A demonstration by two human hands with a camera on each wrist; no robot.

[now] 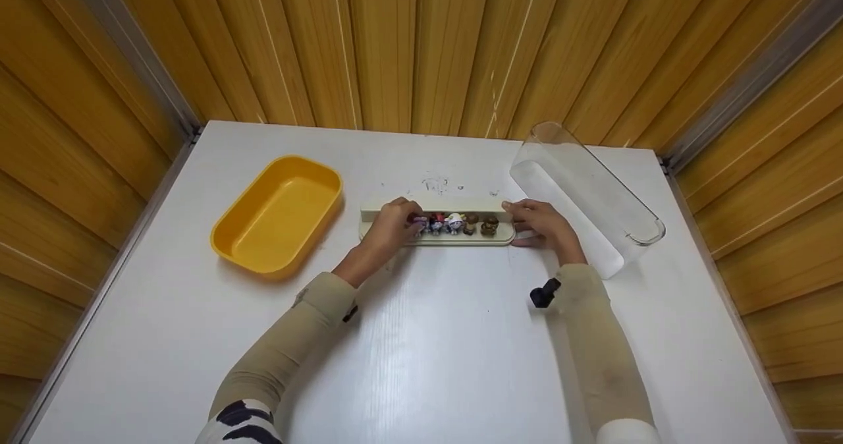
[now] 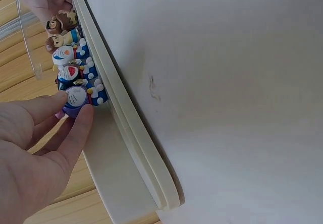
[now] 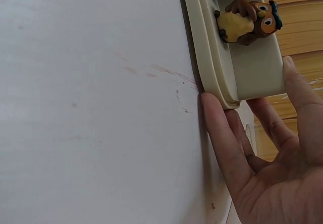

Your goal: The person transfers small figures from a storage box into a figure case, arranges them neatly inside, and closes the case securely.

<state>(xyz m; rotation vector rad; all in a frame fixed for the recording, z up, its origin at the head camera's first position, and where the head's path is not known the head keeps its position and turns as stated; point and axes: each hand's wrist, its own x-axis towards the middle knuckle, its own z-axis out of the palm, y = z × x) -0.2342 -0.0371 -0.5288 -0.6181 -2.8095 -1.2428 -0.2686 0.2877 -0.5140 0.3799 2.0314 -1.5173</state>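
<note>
A cream stepped display base (image 1: 388,213) lies on the table, with several small figurines standing in a row on it. My left hand (image 1: 393,225) pinches a blue-and-white cat figurine with a purple hood (image 2: 77,99) between thumb and fingers, at the left end of the row. Beside it stand a cat figurine with a red mouth (image 2: 69,74), a cat figurine with a white head (image 2: 63,55), a brown-haired figurine (image 2: 59,41) and a brown owl figurine (image 3: 247,21). My right hand (image 1: 541,223) grips the base's right end, thumb on the raised step and fingers at the lower edge.
A yellow tub (image 1: 283,223) stands on the left of the white table (image 1: 448,352). At the right lies a long clear plastic cover (image 1: 586,194), close to my right hand. Wood-look panels (image 1: 382,49) rise behind the table and at both sides.
</note>
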